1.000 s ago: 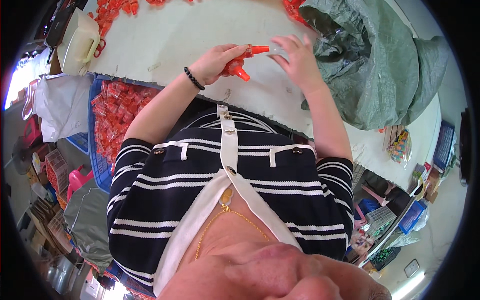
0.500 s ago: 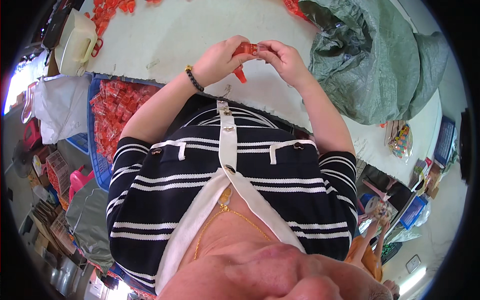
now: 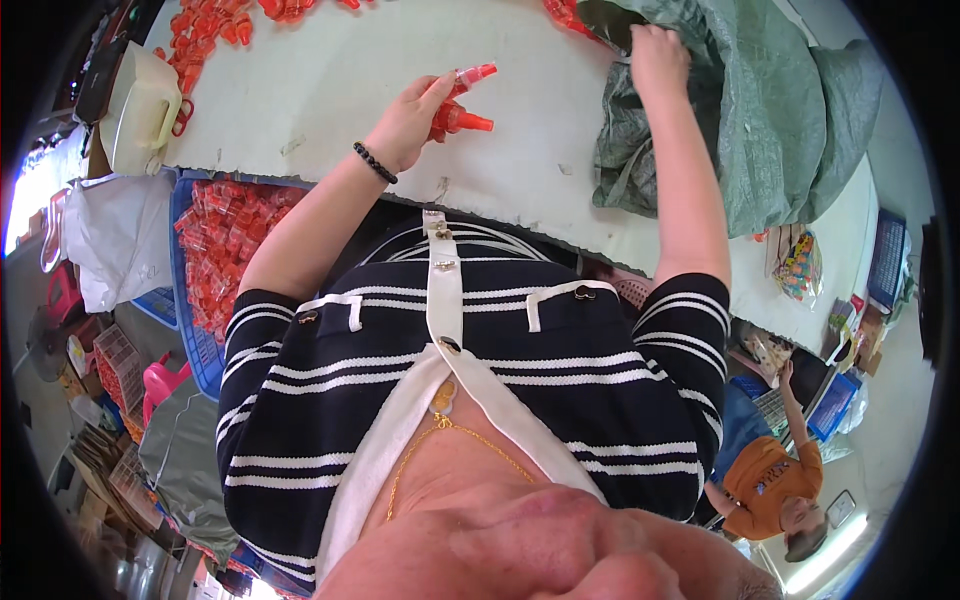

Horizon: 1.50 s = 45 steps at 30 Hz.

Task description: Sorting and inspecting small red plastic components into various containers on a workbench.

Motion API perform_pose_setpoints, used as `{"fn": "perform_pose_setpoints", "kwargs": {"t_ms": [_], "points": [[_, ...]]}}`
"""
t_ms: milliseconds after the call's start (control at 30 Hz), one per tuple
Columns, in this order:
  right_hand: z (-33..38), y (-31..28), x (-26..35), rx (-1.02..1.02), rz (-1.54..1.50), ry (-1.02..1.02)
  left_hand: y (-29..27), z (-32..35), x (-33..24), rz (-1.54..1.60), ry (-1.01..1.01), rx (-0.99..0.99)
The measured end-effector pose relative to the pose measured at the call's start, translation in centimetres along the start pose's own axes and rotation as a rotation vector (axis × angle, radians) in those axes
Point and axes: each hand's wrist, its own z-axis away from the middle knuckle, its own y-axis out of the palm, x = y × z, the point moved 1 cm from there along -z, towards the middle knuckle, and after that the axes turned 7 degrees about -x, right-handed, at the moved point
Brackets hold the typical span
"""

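Two hands: both are out over the white bench (image 3: 330, 90), well apart from each other.
Left hand (image 3: 410, 120): fingers curled and pinching a small red plastic spray bottle (image 3: 460, 100); a black bead bracelet (image 3: 374, 162) sits on the wrist.
Spray bottle: held just above the bench, near its middle, lying roughly level with its nozzle end pointing to the right; a clear cap shows at the upper tip.
Right hand (image 3: 655, 50): reaching up to the far right of the bench, resting on the mouth of a large grey-green woven sack (image 3: 790, 120); the fingers bend down into the folds, and I cannot tell whether they grip anything.
Sack: crumpled on the right part of the bench, spreading past its near edge.
Loose red pieces (image 3: 210, 25): scattered at the far left of the bench, with a few more at the sack's mouth.
Cream plastic jug (image 3: 140, 110): standing on the bench's left end, near the red pieces.
Blue crate of red plastic parts (image 3: 225, 250): below the bench's near edge on the left.
Another person in an orange shirt (image 3: 765, 480): low at the right, away from the bench.
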Motion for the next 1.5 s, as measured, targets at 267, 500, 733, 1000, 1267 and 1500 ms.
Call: {"fn": "perform_pose_setpoints", "kwargs": {"t_ms": [267, 500, 733, 1000, 1267, 1500], "points": [[-2.1, 2.2, -2.8, 0.326, 0.315, 0.011, -0.8, 0.1, 1.0, 0.211, -0.163, -0.056], [1.1, -4.7, 6.0, 0.111, -0.762, 0.116, -1.3, -0.6, 1.5, 0.111, -0.123, -0.156], [4.0, -9.0, 16.2, 0.02, -1.088, -0.072, 1.5, 0.4, 0.1, 0.206, -0.017, -0.219], [3.2, -9.6, 17.5, -0.206, -0.946, -0.243, 0.7, 0.7, 0.7, 0.283, -0.052, -0.244], [4.1, -8.2, 18.9, 0.009, -1.206, 0.008, 1.1, 1.0, 1.2, -0.102, 0.54, -0.425], [6.3, -5.5, 20.4, 0.901, -2.065, 0.833, -1.1, 3.5, 0.5, -0.61, 0.839, -0.264]]}}
